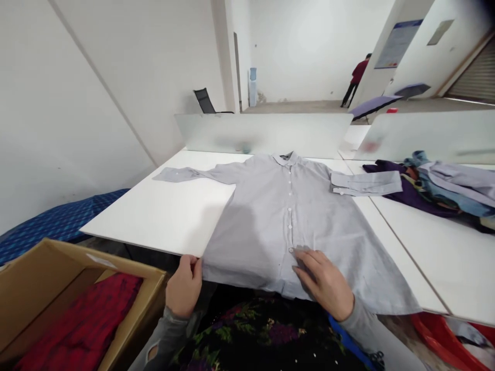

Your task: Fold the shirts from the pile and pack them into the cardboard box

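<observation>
Two bare hands were on one garment: a pale grey long-sleeved button-front shirt [278, 216] that lay face up and buttoned on the white table [162, 211], collar at the table's far edge, hem hanging just over its near edge. One sleeve stretched out flat toward the table's left side; the other was folded back across toward the table's right half.

We had our left hand [184, 286] at the table's near edge, fingers curled and pinched on the left corner of the shirt's hem, thumb on top of the cloth. Our right hand [325, 282] lay palm down on the lower front of the shirt beside the row of buttons, near the same edge, fingers straight and slightly apart, pressing flat and gripping nothing.

On the table's right part sat a loose pile of purple, blue and grey clothes [444, 188], well apart from the hands. Below the table's near left corner stood an open brown cardboard box [46, 263] with a red patterned cloth [85, 319] inside. A frosted partition panel [270, 134] rose along the table's far edge, and beyond it a person in a red top [358, 77] stood far off.
</observation>
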Demonstrator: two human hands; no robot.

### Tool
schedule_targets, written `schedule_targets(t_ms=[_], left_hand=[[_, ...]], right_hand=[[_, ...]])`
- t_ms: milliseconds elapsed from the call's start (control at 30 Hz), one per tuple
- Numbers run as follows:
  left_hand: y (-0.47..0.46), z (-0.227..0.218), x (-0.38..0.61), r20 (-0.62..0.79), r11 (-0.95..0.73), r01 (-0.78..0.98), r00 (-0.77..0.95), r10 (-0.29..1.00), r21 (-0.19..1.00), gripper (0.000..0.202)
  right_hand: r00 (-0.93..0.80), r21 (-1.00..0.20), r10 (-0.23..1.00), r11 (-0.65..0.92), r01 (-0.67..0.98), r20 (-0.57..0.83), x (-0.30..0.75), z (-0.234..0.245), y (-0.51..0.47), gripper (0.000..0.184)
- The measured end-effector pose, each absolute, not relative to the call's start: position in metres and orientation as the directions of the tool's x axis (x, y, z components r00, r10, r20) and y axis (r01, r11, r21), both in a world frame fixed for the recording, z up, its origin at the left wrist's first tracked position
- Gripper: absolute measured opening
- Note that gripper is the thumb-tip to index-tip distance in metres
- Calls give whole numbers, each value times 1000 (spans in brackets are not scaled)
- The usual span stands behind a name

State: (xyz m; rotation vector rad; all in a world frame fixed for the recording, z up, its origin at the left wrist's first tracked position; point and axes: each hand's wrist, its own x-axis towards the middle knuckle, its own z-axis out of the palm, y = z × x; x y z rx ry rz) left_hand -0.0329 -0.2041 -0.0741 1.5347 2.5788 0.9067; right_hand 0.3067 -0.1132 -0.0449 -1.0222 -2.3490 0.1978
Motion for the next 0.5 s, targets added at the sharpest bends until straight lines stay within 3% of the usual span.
schedule_targets(t_ms=[100,200,367,433,500], left_hand=[[-201,-60,-33,523,232,907,-395,755,351,14],[-172,-36,-24,589,-72,961,-103,802,267,23],[-64,-13,2,430,-413,896,314,847,161,34],[-20,-18,5,331,-443,889,385,861,119,36],[13,-27,1,220,-368,924,340,914,102,42]], right_hand=[[-570,-371,719,694,616,399,307,-43,-109,27],[-627,-376,714,699,609,312,311,-33,-102,26],[-713,-405,685,700,588,150,310,-18,-87,25],[-720,-423,687,685,593,102,309,-14,-85,25],[-719,-458,692,660,595,63,310,-8,-85,25]])
